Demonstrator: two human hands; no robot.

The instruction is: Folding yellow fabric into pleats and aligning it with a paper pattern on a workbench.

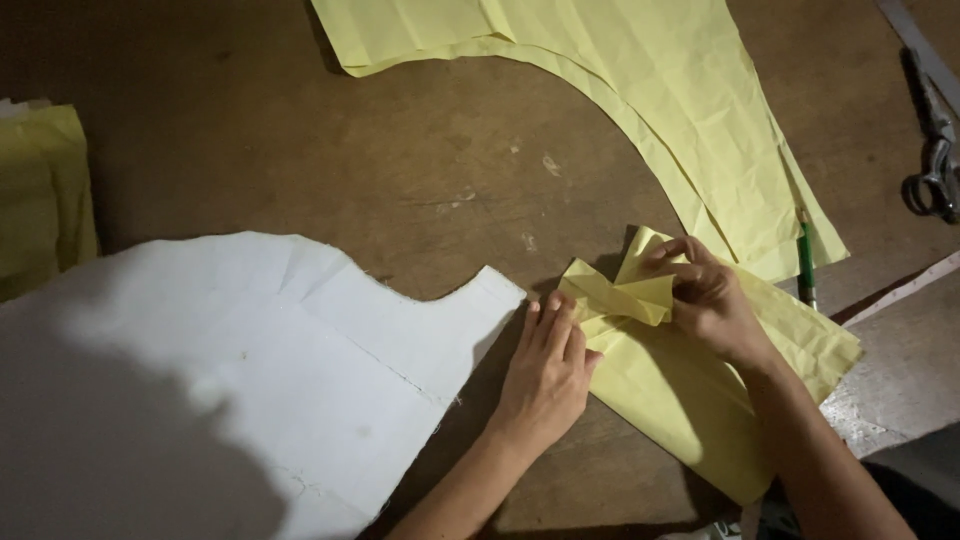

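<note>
Right hand (705,295): fingertips pinched on folded pleats of a small yellow fabric piece (700,385) lying on the brown table (400,160). Left hand (548,365): fingers flat, pressing the piece's left edge. Adjacent: white pattern piece (250,370) left; large yellow cut panel (640,90) above; green pencil (806,262); scissors (935,150) far right.
</note>
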